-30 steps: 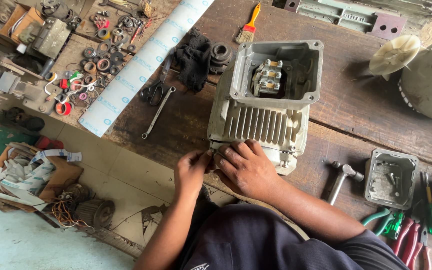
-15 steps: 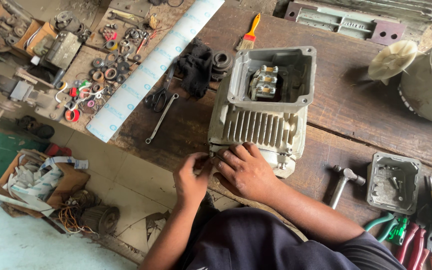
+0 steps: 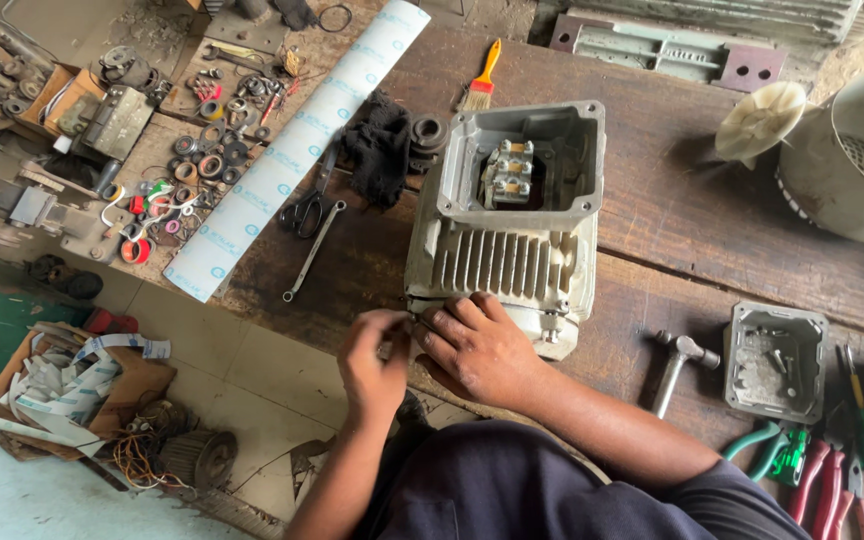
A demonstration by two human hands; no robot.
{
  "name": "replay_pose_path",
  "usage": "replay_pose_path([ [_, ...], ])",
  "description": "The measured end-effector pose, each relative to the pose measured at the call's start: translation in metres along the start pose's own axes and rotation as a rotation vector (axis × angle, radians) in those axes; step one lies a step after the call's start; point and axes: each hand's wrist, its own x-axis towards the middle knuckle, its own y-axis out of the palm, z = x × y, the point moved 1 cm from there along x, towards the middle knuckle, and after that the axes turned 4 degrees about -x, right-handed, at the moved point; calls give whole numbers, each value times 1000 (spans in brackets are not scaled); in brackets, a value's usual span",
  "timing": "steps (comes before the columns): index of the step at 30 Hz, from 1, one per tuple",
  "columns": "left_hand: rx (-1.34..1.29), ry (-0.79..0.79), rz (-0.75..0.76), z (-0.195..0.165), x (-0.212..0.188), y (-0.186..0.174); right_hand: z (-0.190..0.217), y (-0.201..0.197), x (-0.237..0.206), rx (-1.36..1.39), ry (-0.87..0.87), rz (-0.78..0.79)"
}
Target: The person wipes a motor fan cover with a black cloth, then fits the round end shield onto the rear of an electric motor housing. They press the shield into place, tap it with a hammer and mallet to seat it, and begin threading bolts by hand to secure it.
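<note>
At centre of the brown wooden workbench (image 3: 712,200), a grey ribbed cast-metal motor housing (image 3: 505,240), terminal box on top open and showing pale connector blocks. Against its near edge, at six o'clock, both hands. Left hand (image 3: 375,362) with fingers curled and pinched at the housing's lower left corner; whatever sits in the pinch too small to tell. Right hand (image 3: 480,348) lying palm-down, fingers bent, touching the lower rim just beside the left one.

At nine o'clock from the housing, a slim silver spanner (image 3: 312,252) and black-handled scissors (image 3: 302,212), next to a long white sheet roll with blue print (image 3: 297,150) lying diagonally. At eleven o'clock, a black rag (image 3: 377,145); at twelve, an orange-handled paintbrush (image 3: 480,80). At four o'clock, a small steel hammer (image 3: 679,365), then a grey square metal cover (image 3: 774,362) holding loose screws. At five o'clock, near the bench edge, green- and red-handled pliers (image 3: 812,465).
</note>
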Motion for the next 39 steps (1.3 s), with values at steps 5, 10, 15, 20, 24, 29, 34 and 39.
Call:
replay_pose_path([
  [5,-266,-513,-1,22,-10,16,0,-1,1,-3,-12,18],
  [10,-224,-372,-10,24,-14,17,0,-1,1,17,-11,-1],
  [15,315,281,83,15,-5,2,-1,-2,3,46,-4,20],
  [20,-23,-141,32,18,0,2,-1,-3,3,33,-17,5],
  [24,-115,-317,29,13,1,11,-2,-1,0,37,5,-17],
  [29,266,218,69,-8,4,0,-4,0,-5,192,113,-62],
  [34,20,-203,64,-11,8,-3,-4,-4,-4,269,113,-281],
  [39,-59,-361,70,-6,5,5,-3,-6,-2,256,110,-258],
])
